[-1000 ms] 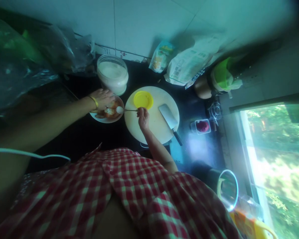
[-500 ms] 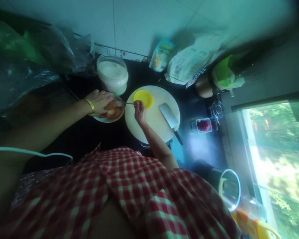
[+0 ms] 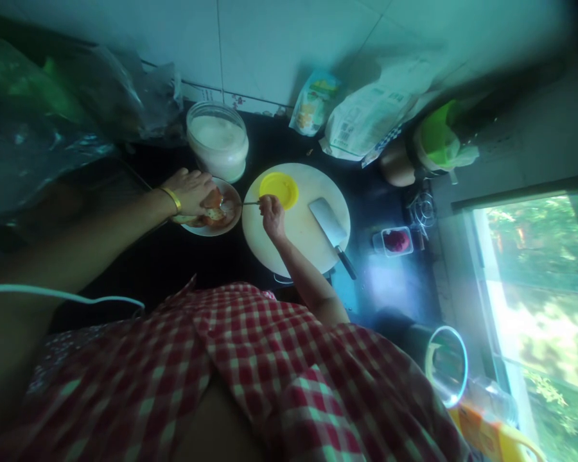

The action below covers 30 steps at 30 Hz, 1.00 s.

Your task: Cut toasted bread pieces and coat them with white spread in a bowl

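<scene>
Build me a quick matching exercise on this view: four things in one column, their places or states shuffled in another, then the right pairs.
Things
1. cleaver
2. spoon
3. jar
4. browned food pieces

Places or states
A. beyond the plate, white contents showing
B. in the plate, by the fingers of the left hand
C. lying on the round cutting board, handle reaching past its edge
D. gripped by its handle in the right hand

Pairs: 1-C, 2-D, 3-A, 4-B
</scene>
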Motion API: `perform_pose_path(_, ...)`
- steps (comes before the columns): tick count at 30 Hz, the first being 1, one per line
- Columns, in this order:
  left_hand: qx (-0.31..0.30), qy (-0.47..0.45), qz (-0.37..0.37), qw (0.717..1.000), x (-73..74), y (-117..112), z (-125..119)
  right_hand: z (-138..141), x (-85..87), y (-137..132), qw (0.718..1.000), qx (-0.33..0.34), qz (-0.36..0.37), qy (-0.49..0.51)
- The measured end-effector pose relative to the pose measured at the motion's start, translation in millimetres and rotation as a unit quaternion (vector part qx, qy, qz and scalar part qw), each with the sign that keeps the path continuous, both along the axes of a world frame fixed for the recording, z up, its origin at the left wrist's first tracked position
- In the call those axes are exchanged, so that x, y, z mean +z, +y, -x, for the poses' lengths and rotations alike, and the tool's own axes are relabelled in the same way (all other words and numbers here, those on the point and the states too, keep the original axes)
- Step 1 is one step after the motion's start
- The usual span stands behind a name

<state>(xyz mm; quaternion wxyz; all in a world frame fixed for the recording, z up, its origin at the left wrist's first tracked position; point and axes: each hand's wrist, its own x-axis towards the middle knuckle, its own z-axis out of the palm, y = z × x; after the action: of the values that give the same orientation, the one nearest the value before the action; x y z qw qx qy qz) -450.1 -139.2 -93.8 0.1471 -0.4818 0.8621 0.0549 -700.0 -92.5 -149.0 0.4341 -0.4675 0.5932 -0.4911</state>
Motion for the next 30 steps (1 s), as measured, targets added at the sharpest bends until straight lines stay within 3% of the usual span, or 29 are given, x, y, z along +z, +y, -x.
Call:
perform_pose_path(5, -0.012, 0.016, 0.019, 1.000, -1.8, -7, -1, -11, -4.4, -10, 1.000, -0.003, -0.006, -0.017)
perform_pose_path(12, 0.017, -0.033, 0.009, 0.999, 13.0, -5, -3, -25, 9.2, -12, 0.999, 0.038, -0.032, 0.005)
perform_pose_path(18, 0.022, 0.010, 0.011, 1.000, -8.5, -16, 14, 8, 12.3, 15, 1.000, -0.010, -0.026, -0.004)
perform_pose_path(21, 0.033, 0.033, -0.013, 0.999, -10.2, -18, 19, 11, 11.0, 28, 0.999, -0.007, -0.033, -0.012)
perform_pose_path(23, 0.064, 0.044, -0.021, 0.997, -4.0, -11, 12, 3, 7.9, 32, 1.000, 0.007, -0.022, -0.018)
perform_pose_path(26, 0.158, 0.063, -0.017, 0.985, 1.5, 16, -15, -14, 1.1, 33, 0.999, 0.028, 0.000, -0.020)
perform_pose_path(28, 0.215, 0.075, -0.020, 0.974, -6.3, 39, -36, -23, -3.0, 32, 0.999, 0.034, 0.011, -0.018)
perform_pose_path(30, 0.246, 0.091, -0.020, 0.965, -23.9, 61, -53, -29, -5.6, 32, 0.999, 0.035, 0.013, -0.015)
